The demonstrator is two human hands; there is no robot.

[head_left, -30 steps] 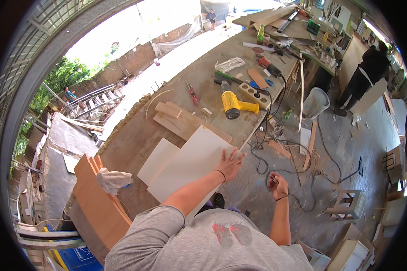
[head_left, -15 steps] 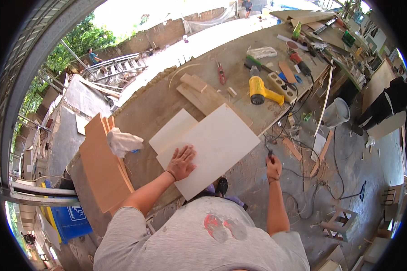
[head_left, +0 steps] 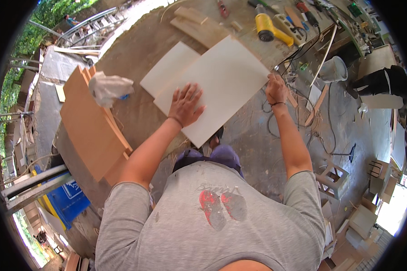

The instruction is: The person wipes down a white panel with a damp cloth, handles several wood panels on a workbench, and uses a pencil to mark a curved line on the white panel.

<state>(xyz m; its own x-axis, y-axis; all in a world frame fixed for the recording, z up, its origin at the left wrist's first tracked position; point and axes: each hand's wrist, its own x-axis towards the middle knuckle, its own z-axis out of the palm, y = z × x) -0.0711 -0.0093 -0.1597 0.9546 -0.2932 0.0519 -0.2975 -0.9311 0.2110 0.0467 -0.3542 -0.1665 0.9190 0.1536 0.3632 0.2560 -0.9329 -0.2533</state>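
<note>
A large white board [head_left: 226,77] lies flat on the workbench [head_left: 135,108], overhanging its near edge. My left hand [head_left: 184,105] presses flat on the board's near left part, fingers spread. At the board's right corner my right hand [head_left: 276,89] is closed, gripping the board's edge. A smaller white board [head_left: 167,67] lies under and beside it to the left.
Brown boards [head_left: 92,126] lean at the bench's left end with a crumpled white rag [head_left: 108,86] on top. A yellow power tool [head_left: 267,28], hand tools and wood offcuts [head_left: 199,22] lie at the far end. Cables [head_left: 298,58] trail onto the floor. A white bucket [head_left: 333,68] stands at right.
The view has moved closer over the bench. My right hand rose from below the bench edge to the large board's right corner. My left hand stays flat on the board.
</note>
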